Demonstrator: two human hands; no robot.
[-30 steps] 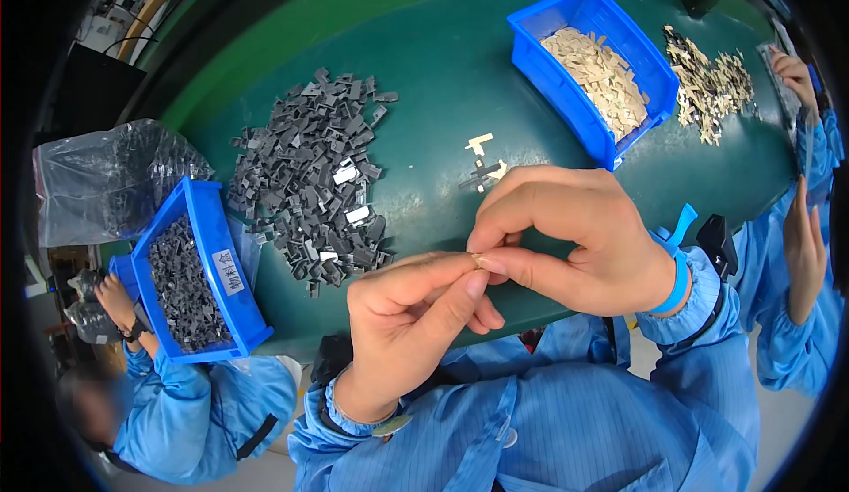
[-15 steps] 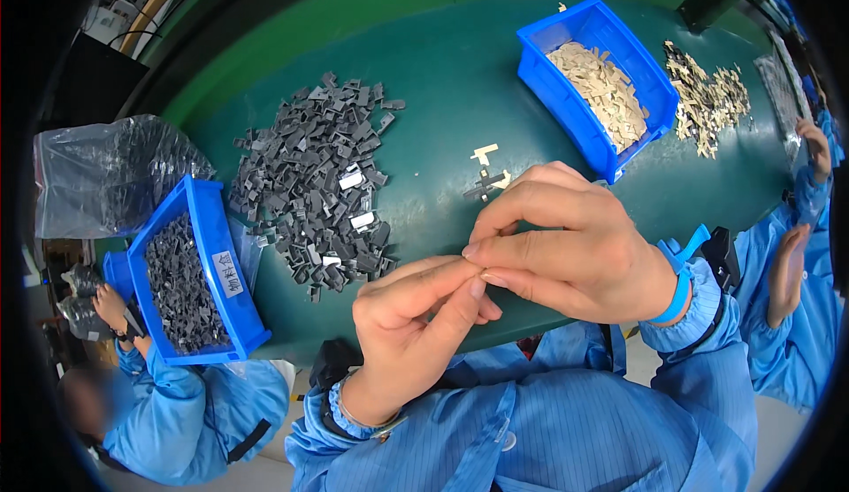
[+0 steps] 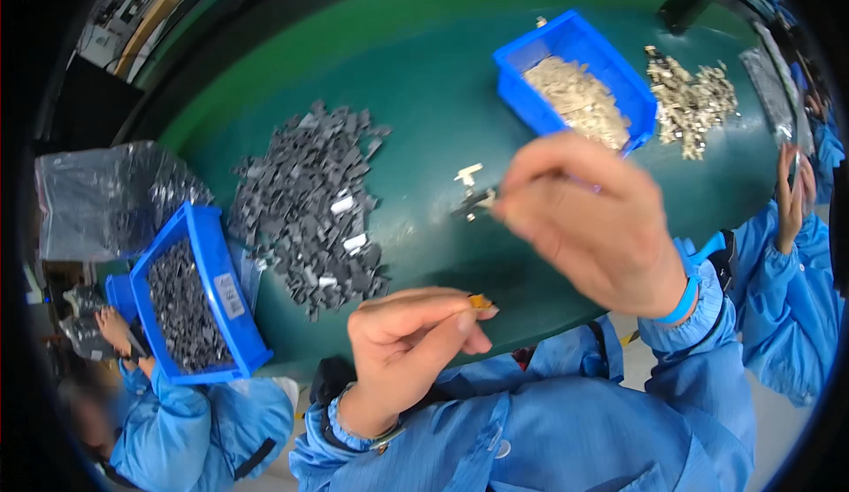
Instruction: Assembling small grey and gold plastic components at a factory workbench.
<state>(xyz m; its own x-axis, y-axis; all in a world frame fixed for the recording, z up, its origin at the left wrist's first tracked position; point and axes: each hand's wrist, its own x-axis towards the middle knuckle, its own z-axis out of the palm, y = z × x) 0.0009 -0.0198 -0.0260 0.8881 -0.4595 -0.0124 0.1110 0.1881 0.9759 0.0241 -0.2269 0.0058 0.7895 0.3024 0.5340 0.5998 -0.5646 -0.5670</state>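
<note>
- The heap of dark grey, angular plastic pieces (image 3: 305,205) lies on the smooth green counter (image 3: 424,129) and serves here as the landmark; a few pieces in it catch the light and look white.
- To the right of the heap's near end, the bare left hand (image 3: 402,337) pinches a small amber-yellow piece (image 3: 480,302) between thumb and forefinger, with part of it showing beyond the fingertips.
- Farther right of the heap, the bare right hand (image 3: 597,231), a bright blue band (image 3: 679,304) around its wrist, is blurred; its fingers are bent together, and I cannot tell whether they grip anything.
- The two hands are apart from each other.
- Between the heap and the right hand lie a small cream-coloured angled strip (image 3: 469,173) and a small dark piece (image 3: 469,207); the right fingertips are just beside the dark one, contact unclear.
- Right of the heap and farther from the wearer stands an open blue plastic bin (image 3: 515,91) with flat beige pieces (image 3: 575,94) inside.
- Beyond that, well right of the heap, is a mixed pile of pale and dark bits (image 3: 694,107).
- Left of the heap, a second blue plastic bin (image 3: 212,253) holds dark grey pieces (image 3: 181,306).
</note>
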